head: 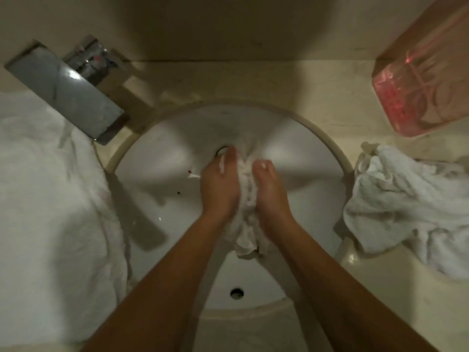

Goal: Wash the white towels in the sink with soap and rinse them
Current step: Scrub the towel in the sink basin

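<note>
Beige counter (291,80) rings the white sink (157,153); mid-basin, left hand (219,189) and right hand (270,191) squeeze a bunched towel (247,212) between them, open basin at three and nine o'clock

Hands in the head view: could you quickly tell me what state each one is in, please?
Left hand: grips the white towel over the sink.
Right hand: grips the same towel.
</note>
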A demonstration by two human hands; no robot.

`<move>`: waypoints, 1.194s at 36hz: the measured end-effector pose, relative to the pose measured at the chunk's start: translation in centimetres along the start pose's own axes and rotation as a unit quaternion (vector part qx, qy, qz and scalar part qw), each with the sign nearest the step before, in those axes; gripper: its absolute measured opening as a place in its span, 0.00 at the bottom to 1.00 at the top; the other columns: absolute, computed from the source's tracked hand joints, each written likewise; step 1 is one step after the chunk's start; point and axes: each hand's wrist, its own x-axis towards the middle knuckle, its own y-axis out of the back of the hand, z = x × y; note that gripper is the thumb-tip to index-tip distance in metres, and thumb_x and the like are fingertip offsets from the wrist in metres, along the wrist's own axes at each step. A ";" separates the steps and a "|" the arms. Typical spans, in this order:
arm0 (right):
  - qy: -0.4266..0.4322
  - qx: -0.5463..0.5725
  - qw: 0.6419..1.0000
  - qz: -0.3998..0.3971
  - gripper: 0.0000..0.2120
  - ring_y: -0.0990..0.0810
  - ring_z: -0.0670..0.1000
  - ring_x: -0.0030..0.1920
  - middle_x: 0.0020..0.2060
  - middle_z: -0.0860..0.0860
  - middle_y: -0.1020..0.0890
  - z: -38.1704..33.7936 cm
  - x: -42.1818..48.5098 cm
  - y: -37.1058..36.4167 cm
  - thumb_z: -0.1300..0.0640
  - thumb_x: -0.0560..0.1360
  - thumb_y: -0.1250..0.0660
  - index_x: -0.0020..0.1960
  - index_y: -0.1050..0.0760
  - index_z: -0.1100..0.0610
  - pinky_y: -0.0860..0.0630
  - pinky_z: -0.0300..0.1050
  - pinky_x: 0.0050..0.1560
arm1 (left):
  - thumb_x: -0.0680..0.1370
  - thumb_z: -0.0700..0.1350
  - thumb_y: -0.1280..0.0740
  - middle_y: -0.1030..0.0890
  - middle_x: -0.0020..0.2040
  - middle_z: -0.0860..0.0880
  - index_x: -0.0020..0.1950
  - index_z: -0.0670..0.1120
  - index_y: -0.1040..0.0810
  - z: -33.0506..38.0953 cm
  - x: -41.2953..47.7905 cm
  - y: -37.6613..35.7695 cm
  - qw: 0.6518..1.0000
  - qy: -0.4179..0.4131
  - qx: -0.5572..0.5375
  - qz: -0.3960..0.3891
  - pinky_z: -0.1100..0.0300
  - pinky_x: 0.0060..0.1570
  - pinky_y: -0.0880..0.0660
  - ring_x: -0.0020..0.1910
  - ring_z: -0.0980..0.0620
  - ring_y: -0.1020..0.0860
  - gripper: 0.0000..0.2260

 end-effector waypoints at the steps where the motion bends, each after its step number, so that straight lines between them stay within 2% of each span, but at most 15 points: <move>1: 0.001 0.001 1.000 -0.024 0.11 0.18 0.43 0.43 0.45 0.51 0.18 0.3 -1.3 -0.1 0.55 0.88 0.42 0.51 0.24 0.54 0.22 0.39 0.47 | 0.87 0.55 0.38 0.15 0.40 0.50 0.41 0.48 0.19 0.2 0.9 0.4 1.000 -0.003 0.002 0.003 0.57 0.44 0.24 0.42 0.51 0.17 0.19; 5: -0.003 0.011 1.000 -0.006 0.12 0.17 0.47 0.48 0.46 0.49 0.16 0.4 -0.8 0.2 0.55 0.88 0.42 0.51 0.22 0.51 0.20 0.40 0.50 | 0.87 0.56 0.38 0.14 0.42 0.49 0.44 0.48 0.17 -0.4 0.3 0.0 0.999 0.003 -0.021 -0.035 0.55 0.49 0.21 0.43 0.53 0.16 0.19; 9: -0.028 0.033 0.998 0.038 0.11 0.16 0.54 0.49 0.47 0.54 0.16 -1.0 2.2 0.3 0.54 0.88 0.42 0.52 0.24 0.54 0.19 0.47 0.51 | 0.87 0.55 0.38 0.16 0.39 0.57 0.41 0.55 0.19 -0.8 -1.3 -1.6 0.997 0.023 -0.058 -0.049 0.69 0.41 0.23 0.37 0.68 0.19 0.17; 11: -0.006 0.006 0.999 0.032 0.11 0.16 0.58 0.52 0.50 0.57 0.17 0.2 1.2 -0.3 0.53 0.88 0.43 0.50 0.25 0.52 0.20 0.53 0.56 | 0.87 0.55 0.38 0.17 0.35 0.59 0.40 0.54 0.20 -0.4 0.2 -1.1 0.999 0.008 -0.044 -0.025 0.71 0.38 0.26 0.34 0.69 0.20 0.18; 14: 0.001 -0.012 0.999 -0.038 0.11 0.17 0.53 0.57 0.54 0.52 0.16 1.6 -2.0 -1.0 0.47 0.86 0.41 0.54 0.22 0.49 0.22 0.51 0.62 | 0.88 0.54 0.38 0.22 0.27 0.58 0.37 0.48 0.23 0.2 1.7 0.1 1.000 0.003 -0.026 -0.008 0.71 0.32 0.31 0.27 0.65 0.25 0.21; 16: 0.006 -0.004 0.999 -0.042 0.11 0.17 0.54 0.60 0.55 0.52 0.16 1.5 -1.6 -0.9 0.45 0.85 0.40 0.57 0.21 0.50 0.22 0.52 0.65 | 0.87 0.55 0.38 0.18 0.31 0.57 0.42 0.46 0.18 -0.1 1.0 0.4 0.999 0.023 -0.028 -0.015 0.69 0.35 0.27 0.31 0.67 0.21 0.20; 21: -0.017 -0.033 0.999 0.017 0.11 0.22 0.48 0.40 0.41 0.50 0.22 -1.5 3.1 0.6 0.59 0.87 0.43 0.49 0.27 0.56 0.23 0.36 0.39 | 0.87 0.55 0.40 0.16 0.39 0.56 0.49 0.48 0.16 -0.9 -3.6 -0.3 0.994 0.038 -0.035 -0.099 0.75 0.36 0.27 0.36 0.70 0.19 0.18; 23: -0.029 -0.049 0.998 0.001 0.11 0.19 0.48 0.44 0.46 0.54 0.18 -1.3 2.2 0.4 0.55 0.88 0.43 0.54 0.24 0.57 0.20 0.36 0.44 | 0.88 0.55 0.40 0.16 0.39 0.57 0.49 0.49 0.16 -0.6 -3.4 0.2 0.997 0.025 -0.036 -0.062 0.75 0.37 0.27 0.36 0.70 0.19 0.17; 26: -0.058 -0.025 0.996 -0.056 0.12 0.15 0.57 0.58 0.55 0.58 0.14 0.6 -1.1 0.4 0.51 0.87 0.39 0.52 0.19 0.52 0.20 0.55 0.65 | 0.88 0.56 0.42 0.17 0.41 0.52 0.50 0.45 0.16 -0.6 -0.5 2.4 0.999 0.030 -0.004 0.037 0.68 0.39 0.28 0.42 0.60 0.18 0.21; 29: -0.031 -0.115 0.977 -0.177 0.14 0.17 0.57 0.62 0.59 0.54 0.15 0.8 -1.6 1.3 0.45 0.84 0.36 0.59 0.18 0.52 0.22 0.53 0.65 | 0.87 0.59 0.41 0.17 0.45 0.49 0.53 0.42 0.16 -1.1 2.0 4.9 0.999 0.028 -0.004 0.037 0.62 0.46 0.27 0.50 0.47 0.18 0.23; 32: 0.005 -0.187 0.978 -0.096 0.19 0.18 0.55 0.61 0.63 0.52 0.18 -1.2 2.2 1.9 0.44 0.85 0.35 0.72 0.26 0.52 0.22 0.49 0.57 | 0.87 0.58 0.41 0.15 0.50 0.47 0.55 0.44 0.17 -2.1 2.1 7.2 0.997 -0.012 0.078 0.006 0.54 0.57 0.24 0.55 0.46 0.18 0.20; 35: 0.043 -0.232 0.972 -0.002 0.30 0.21 0.56 0.68 0.68 0.52 0.22 -2.9 5.7 2.9 0.44 0.82 0.32 0.80 0.35 0.53 0.25 0.51 0.70 | 0.87 0.59 0.42 0.18 0.64 0.41 0.68 0.41 0.20 -3.1 1.5 8.1 0.984 -0.025 0.177 0.015 0.47 0.69 0.26 0.65 0.41 0.21 0.24; 39: 0.020 -0.266 0.963 0.028 0.35 0.21 0.60 0.67 0.69 0.58 0.22 -1.4 5.1 4.1 0.44 0.79 0.30 0.79 0.35 0.59 0.23 0.57 0.68 | 0.82 0.69 0.44 0.26 0.60 0.43 0.53 0.40 0.16 -3.1 0.4 8.4 0.953 -0.018 0.303 -0.003 0.55 0.57 0.28 0.55 0.42 0.22 0.34; 42: -0.017 -0.304 0.950 0.065 0.30 0.18 0.60 0.62 0.61 0.58 0.18 2.1 3.4 5.1 0.41 0.76 0.27 0.68 0.25 0.61 0.20 0.55 0.61 | 0.82 0.70 0.43 0.19 0.49 0.41 0.35 0.41 0.20 -1.5 1.4 7.9 0.954 0.025 0.295 -0.034 0.57 0.49 0.29 0.46 0.44 0.19 0.35; 43: -0.037 -0.294 0.953 0.062 0.31 0.17 0.58 0.59 0.57 0.56 0.17 3.3 3.1 5.1 0.38 0.74 0.27 0.66 0.24 0.61 0.20 0.51 0.56 | 0.82 0.70 0.42 0.18 0.44 0.41 0.34 0.42 0.21 -0.8 2.0 7.7 0.956 0.052 0.281 -0.061 0.56 0.48 0.28 0.46 0.43 0.18 0.34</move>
